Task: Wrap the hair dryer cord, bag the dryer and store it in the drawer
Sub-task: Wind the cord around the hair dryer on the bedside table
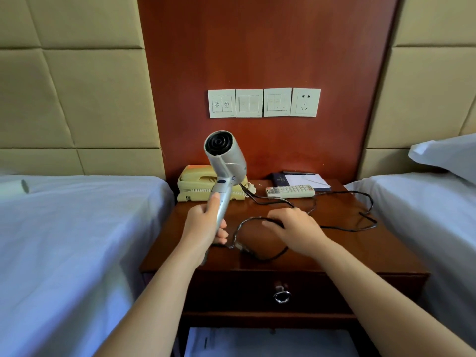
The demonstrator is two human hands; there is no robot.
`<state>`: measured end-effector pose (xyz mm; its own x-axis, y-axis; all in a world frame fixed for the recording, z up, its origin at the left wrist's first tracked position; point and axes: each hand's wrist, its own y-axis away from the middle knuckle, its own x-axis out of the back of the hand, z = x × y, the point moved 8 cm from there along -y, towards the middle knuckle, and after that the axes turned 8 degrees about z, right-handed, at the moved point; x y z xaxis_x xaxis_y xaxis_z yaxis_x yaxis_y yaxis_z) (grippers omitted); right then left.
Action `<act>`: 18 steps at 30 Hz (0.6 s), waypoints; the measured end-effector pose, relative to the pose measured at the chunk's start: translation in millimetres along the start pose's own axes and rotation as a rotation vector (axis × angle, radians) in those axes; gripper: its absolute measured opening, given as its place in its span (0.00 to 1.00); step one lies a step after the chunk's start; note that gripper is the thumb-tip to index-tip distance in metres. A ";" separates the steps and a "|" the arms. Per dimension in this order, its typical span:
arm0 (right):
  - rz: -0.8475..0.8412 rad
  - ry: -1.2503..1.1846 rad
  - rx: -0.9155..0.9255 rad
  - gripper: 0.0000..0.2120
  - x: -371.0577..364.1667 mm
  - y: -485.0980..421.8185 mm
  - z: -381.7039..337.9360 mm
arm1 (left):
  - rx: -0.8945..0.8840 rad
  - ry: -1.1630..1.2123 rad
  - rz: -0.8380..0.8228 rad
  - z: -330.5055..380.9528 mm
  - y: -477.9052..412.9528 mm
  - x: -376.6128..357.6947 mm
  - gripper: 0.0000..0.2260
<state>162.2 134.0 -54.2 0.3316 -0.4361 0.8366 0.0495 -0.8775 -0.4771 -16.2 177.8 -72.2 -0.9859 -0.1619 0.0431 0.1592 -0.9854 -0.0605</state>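
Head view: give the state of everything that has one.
Dryer, held up off the nightstand.
Cord, loose, unwrapped on the nightstand.
Drawer, shut.
Socket, nothing plugged in.
Left hand, grips dryer handle.
Right hand, on cord; grip unclear.

I get a single wide-angle view from the head, looking forward and down from close above the nightstand (360,253), squarely facing the red wall panel (257,47), with the left bed (77,240) and right bed (425,215) at the edges and the drawer (231,289) low in the frame.
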 end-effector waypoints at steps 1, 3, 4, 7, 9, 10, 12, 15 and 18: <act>-0.016 0.043 -0.006 0.14 2.7 0.2 3.9 | -0.002 -0.002 0.023 -1.5 -3.8 5.0 0.18; -0.039 0.084 0.006 0.14 7.6 0.6 7.6 | 0.018 0.008 0.056 -6.6 -10.7 12.5 0.18; -0.045 0.095 0.008 0.14 10.3 0.2 8.0 | 0.032 0.014 0.073 -9.3 -13.7 15.5 0.17; -0.036 0.128 0.015 0.17 18.0 -3.3 10.5 | 0.049 -0.009 0.124 -14.6 -21.2 22.9 0.15; -0.028 0.138 0.025 0.18 21.6 -4.6 11.6 | 0.042 -0.031 0.135 -15.2 -24.6 27.7 0.14; -0.030 0.117 0.028 0.17 22.5 -5.0 13.0 | 0.029 -0.051 0.136 -14.8 -26.1 30.7 0.14; -0.058 0.005 0.010 0.14 21.4 -5.9 19.9 | -0.022 -0.118 0.132 -11.8 -27.2 36.0 0.14; -0.132 -0.327 -0.028 0.17 19.4 -5.2 23.2 | -0.099 -0.219 0.127 -9.3 -26.6 41.8 0.12; -0.154 -0.504 -0.023 0.16 24.3 -6.9 13.3 | -0.116 -0.275 0.110 -13.4 -24.6 42.1 0.11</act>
<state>182.5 132.1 -34.2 0.7346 -0.1568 0.6601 0.1145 -0.9303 -0.3484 -62.3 195.8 -82.2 -0.9095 -0.2912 0.2967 0.2417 -0.9510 -0.1926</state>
